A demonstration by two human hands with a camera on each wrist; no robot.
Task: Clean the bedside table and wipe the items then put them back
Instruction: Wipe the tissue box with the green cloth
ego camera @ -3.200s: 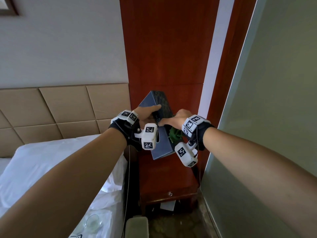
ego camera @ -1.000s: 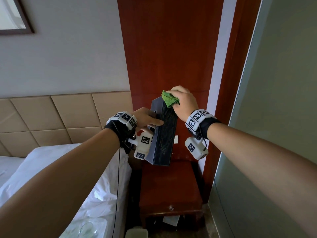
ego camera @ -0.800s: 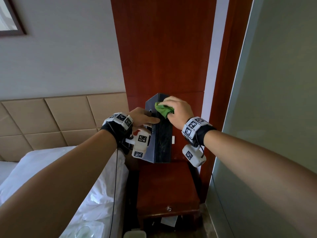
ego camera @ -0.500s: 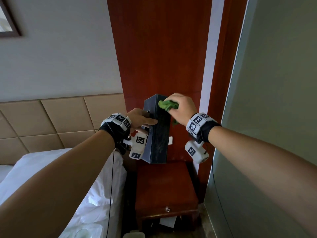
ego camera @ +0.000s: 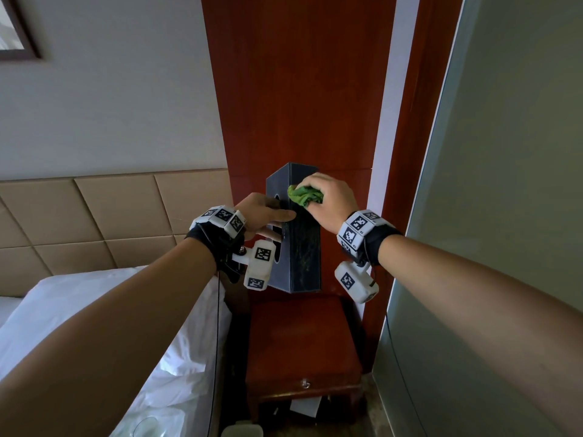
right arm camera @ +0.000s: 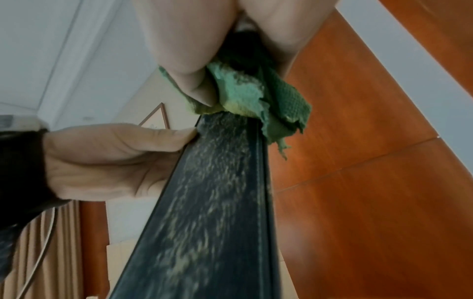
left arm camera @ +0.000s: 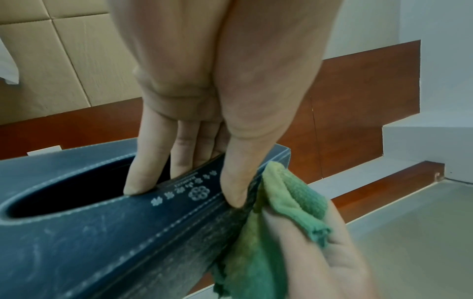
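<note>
Fingers (left arm camera: 143, 178) hooked in tissue box (ego camera: 299, 247) — cloth (ego camera: 304, 195) pinched.

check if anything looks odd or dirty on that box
Yes: the narrow side of the dark tissue box is streaked with pale dusty specks along its length. The right hand presses a green cloth near its top end; the left hand grips the box through its opening.

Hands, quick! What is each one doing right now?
Left hand: closed on the dark tissue box, fingers hooked in its opening.
Right hand: closed on the green cloth, pressing it against the box.
</note>
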